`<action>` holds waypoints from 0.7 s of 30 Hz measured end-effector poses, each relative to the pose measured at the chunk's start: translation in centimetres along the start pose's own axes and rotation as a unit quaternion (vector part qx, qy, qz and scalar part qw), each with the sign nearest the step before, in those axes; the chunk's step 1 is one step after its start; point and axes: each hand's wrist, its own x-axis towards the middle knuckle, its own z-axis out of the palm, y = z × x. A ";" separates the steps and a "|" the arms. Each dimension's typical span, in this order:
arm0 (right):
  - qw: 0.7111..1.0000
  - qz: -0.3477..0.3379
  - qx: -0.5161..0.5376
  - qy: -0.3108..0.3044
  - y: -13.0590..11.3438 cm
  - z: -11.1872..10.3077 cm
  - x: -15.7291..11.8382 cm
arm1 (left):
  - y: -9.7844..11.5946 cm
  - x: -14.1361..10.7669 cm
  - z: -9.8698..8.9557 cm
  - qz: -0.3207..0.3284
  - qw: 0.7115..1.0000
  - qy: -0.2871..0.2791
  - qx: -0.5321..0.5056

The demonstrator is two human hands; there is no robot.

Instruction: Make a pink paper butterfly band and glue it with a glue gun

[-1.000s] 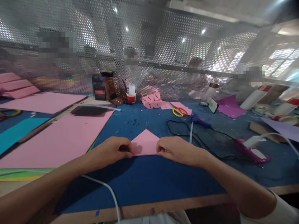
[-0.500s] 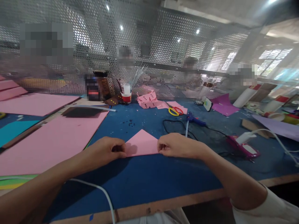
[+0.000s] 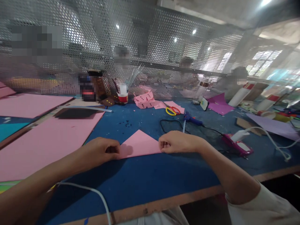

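A pink sheet of paper [image 3: 140, 144] folded to a triangle lies on the blue tabletop [image 3: 150, 178], its peak pointing away from me and its long edge toward me. My left hand [image 3: 106, 149] pinches the left corner between thumb and fingers. At the opposite corner my right hand [image 3: 174, 142] has its fingers curled closed on the paper. Both corner tips are hidden by the fingers. Beyond my right hand lies a blue glue gun [image 3: 193, 119] with a black cord.
Large pink sheets [image 3: 53, 140] cover the left side. Yellow-and-red scissors [image 3: 172, 110], a paper cup [image 3: 122, 97] of tools and pink dotted cut-outs [image 3: 144, 100] stand farther back. A magenta power strip [image 3: 237, 145] sits right. A white cable [image 3: 93, 188] crosses near the front edge.
My hands are slightly farther apart along the paper's long edge, and more of that edge shows between them. The whole view has shifted a little. Both hands still grip the corners.
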 end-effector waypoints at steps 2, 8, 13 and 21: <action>1.000 0.001 -0.002 -0.004 0.0 -0.1 -0.1 | -0.3 0.1 0.1 0.002 1.000 -0.002 0.006; 1.000 0.016 -0.004 -0.009 -0.1 -0.3 -0.3 | -0.4 0.0 -0.1 0.001 1.000 -0.003 0.018; 1.000 0.014 -0.006 -0.008 0.2 -0.3 -0.3 | 0.0 -0.3 -0.8 0.004 0.999 -0.033 0.016; 1.000 0.019 -0.002 -0.015 0.4 -0.3 -0.3 | -1.0 -0.7 -1.9 -0.009 0.997 -0.063 0.040</action>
